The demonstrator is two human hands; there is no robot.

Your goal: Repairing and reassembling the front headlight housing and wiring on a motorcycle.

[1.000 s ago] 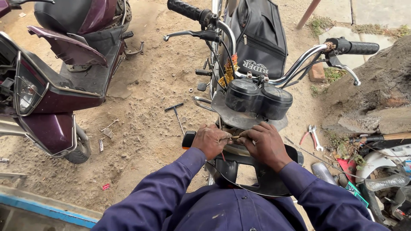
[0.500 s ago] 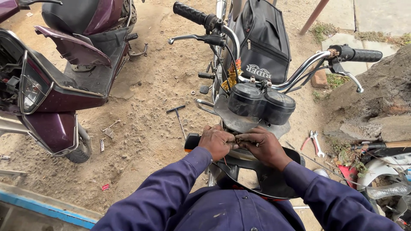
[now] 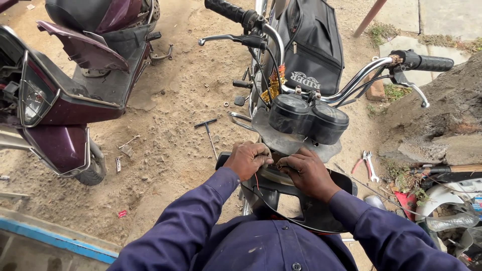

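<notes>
- I am standing at the front of the motorcycle; its long axis is running away from me, chrome handlebars spreading left and right.
- My left hand is curling around thin wires just below the twin round black gauges.
- My right hand is pinching the same wiring over the glossy black headlight cowl.
- A maroon scooter is sitting to the left on sandy ground.
</notes>
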